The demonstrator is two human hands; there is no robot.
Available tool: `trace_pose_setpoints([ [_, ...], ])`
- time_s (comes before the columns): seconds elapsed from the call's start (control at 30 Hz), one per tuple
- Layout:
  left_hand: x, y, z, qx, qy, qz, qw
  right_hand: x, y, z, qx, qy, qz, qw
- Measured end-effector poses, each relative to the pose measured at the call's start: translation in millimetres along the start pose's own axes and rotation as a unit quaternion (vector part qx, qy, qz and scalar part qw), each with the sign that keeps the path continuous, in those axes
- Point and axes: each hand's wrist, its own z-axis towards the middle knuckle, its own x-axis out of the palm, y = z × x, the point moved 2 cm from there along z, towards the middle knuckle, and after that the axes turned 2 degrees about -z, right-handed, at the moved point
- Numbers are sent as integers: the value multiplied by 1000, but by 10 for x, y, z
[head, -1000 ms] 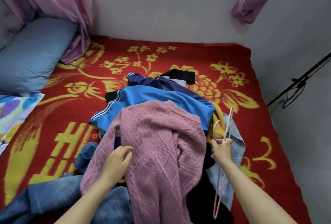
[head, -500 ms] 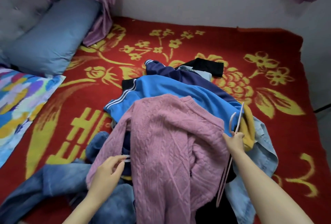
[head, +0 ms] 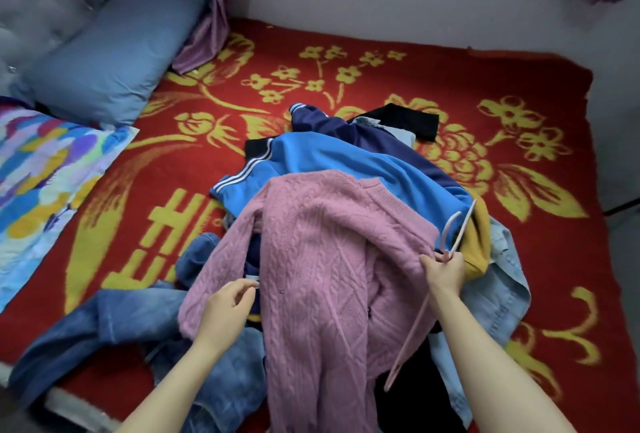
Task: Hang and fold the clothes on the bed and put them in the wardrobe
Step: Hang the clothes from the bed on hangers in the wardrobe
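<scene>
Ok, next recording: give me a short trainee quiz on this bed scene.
1. True or false: the right grip holds a hanger.
2. Which garment lies on top? A jeans, B sweater, C jacket.
3. What lies at the bed's far left corner?
Key: 1 true; 2 B; 3 the pillow.
</scene>
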Motion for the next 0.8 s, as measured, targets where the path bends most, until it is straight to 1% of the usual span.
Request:
trace_pose_setpoints([
  [0.07,39,-39,-61,6,8,-1,1000,-120,80,-166,-38,-13,68,997],
  [0.13,65,-87,-119,8,23,-5,1000,-262,228,-331,-95,3,116,989],
  [0.23,66,-223,-207,17,40,-11,999,-514,560,-580,-163,57,180,968],
  [0.37,-11,-415,-324,59,22,-33,997,-862,1041,-991,-217,144,260,930],
  [0.43,-85,-492,-394,75,20,-56,995,-1003,1261,-1231,-242,192,271,912],
  [0.53,-243,-580,-498,118,-3,-82,990,-1225,1536,-1634,-287,255,250,889],
  [0.6,-361,-640,-539,149,-33,-84,985,-1393,1678,-1890,-315,266,240,879],
  [0.67,-482,-742,-577,172,-56,-97,979,-1579,1835,-2159,-337,275,251,865],
  [0.73,-579,-905,-594,194,-72,-118,971,-1782,2023,-2428,-370,289,256,845],
  [0.8,-665,-1132,-640,235,-73,-114,962,-2020,2221,-2745,-420,283,247,826],
])
